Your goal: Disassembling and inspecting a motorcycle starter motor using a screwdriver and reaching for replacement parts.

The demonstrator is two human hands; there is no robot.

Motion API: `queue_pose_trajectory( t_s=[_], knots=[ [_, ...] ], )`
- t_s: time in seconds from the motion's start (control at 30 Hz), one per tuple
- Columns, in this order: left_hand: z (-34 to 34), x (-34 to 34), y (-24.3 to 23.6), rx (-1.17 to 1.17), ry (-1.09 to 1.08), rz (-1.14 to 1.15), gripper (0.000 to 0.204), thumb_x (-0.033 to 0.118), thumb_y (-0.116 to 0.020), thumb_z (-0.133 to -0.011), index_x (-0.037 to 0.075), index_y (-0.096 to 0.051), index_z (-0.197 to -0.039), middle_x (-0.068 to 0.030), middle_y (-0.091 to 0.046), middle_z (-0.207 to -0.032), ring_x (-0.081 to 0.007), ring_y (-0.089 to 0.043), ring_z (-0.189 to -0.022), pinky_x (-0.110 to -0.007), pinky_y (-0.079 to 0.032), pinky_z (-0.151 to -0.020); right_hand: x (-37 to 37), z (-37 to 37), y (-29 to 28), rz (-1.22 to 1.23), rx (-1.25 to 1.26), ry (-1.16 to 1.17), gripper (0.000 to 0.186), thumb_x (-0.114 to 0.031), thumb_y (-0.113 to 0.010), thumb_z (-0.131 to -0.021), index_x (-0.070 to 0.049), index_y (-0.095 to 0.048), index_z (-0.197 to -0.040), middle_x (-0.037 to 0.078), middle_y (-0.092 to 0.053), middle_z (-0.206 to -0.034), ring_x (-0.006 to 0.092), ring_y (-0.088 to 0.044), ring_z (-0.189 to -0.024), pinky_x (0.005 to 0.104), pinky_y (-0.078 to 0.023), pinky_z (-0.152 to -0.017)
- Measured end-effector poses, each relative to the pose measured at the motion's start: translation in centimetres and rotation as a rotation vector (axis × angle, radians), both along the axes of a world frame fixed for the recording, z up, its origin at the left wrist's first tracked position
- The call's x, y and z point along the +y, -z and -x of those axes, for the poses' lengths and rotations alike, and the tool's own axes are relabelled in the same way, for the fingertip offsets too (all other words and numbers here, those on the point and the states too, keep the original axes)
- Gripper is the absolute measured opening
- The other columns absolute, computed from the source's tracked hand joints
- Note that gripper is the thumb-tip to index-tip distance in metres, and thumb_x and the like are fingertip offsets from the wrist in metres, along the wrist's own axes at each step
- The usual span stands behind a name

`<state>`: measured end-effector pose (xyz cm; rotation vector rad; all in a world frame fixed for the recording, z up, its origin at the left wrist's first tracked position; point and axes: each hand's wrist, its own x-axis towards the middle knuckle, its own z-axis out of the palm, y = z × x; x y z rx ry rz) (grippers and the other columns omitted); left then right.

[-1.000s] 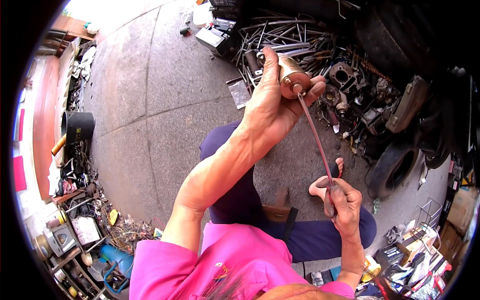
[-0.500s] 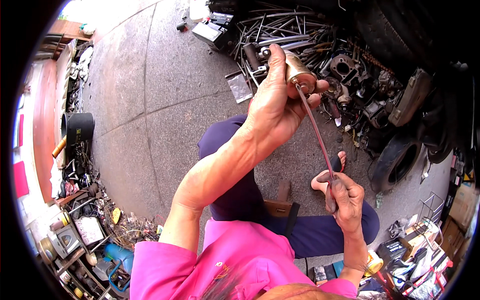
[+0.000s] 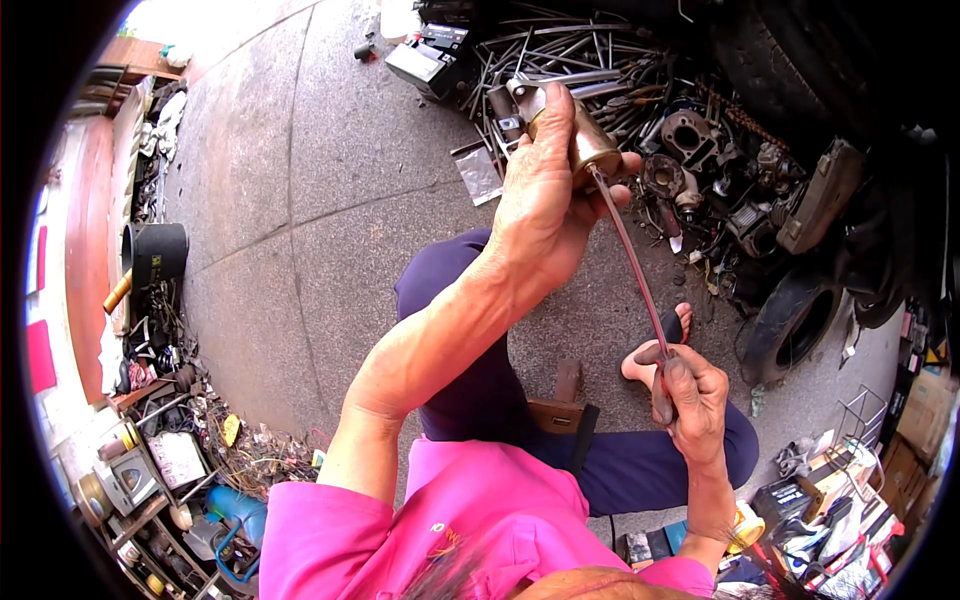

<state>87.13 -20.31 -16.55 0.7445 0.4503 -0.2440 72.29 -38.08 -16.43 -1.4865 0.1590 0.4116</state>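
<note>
Small pale lettering is carried on the chest of the pink shirt (image 3: 500, 480), with a yellow mark just below. White lettering is printed on the black box (image 3: 782, 506), lower right. Yellow marks are borne by the black cylinder (image 3: 160, 246), far left; too small to be read.

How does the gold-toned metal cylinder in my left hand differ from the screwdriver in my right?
The metal cylinder is short and thick; the screwdriver is long and thin. The cylinder is gold-toned, while the screwdriver's shaft looks reddish. The left hand wraps the cylinder's body, whereas the right hand grips the screwdriver at one end. Both are hand-held and appear to meet at the screwdriver's tip.
</note>
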Motion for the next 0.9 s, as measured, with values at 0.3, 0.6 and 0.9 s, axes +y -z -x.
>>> queue_pose_trajectory(
  t_s=[0.3,0.6,0.9],
  knots=[
    [-0.2,0.7,0.1,0.029,0.080,0.177,0.057,0.055,-0.046,-0.087,0.002,-0.040,-0.107,-0.0139,-0.057,-0.089,-0.0257,-0.064,-0.081,-0.029,-0.054,-0.055,-0.2,-0.1,-0.4,-0.040,0.015,-0.011,0.035,-0.025,-0.046,-0.095,0.008,-0.058,-0.099,-0.004,-0.039,-0.051,0.0009,-0.035,-0.044,0.0180,-0.028,-0.044],
    [0.4,0.0,-1.0,0.213,0.132,0.429,0.059,0.051,-0.042,-0.090,-0.003,-0.035,-0.111,-0.0265,-0.053,-0.098,-0.0304,-0.062,-0.080,-0.036,-0.058,-0.066,-0.3,0.2,-0.8,-0.142,0.019,0.045,0.044,-0.033,-0.046,-0.094,0.009,-0.056,-0.101,-0.004,-0.042,-0.049,0.0009,-0.035,-0.042,0.0177,-0.025,-0.040],
    [0.3,0.6,-0.5,0.268,0.094,0.608,0.054,0.048,-0.040,-0.092,-0.002,-0.034,-0.113,-0.0264,-0.051,-0.102,-0.0315,-0.062,-0.080,-0.036,-0.058,-0.066,-0.5,0.5,-1.2,-0.156,0.083,0.022,0.036,-0.024,-0.044,-0.095,0.008,-0.057,-0.102,-0.003,-0.042,-0.048,0.0009,-0.035,-0.041,0.0176,-0.025,-0.039]
  ],
)
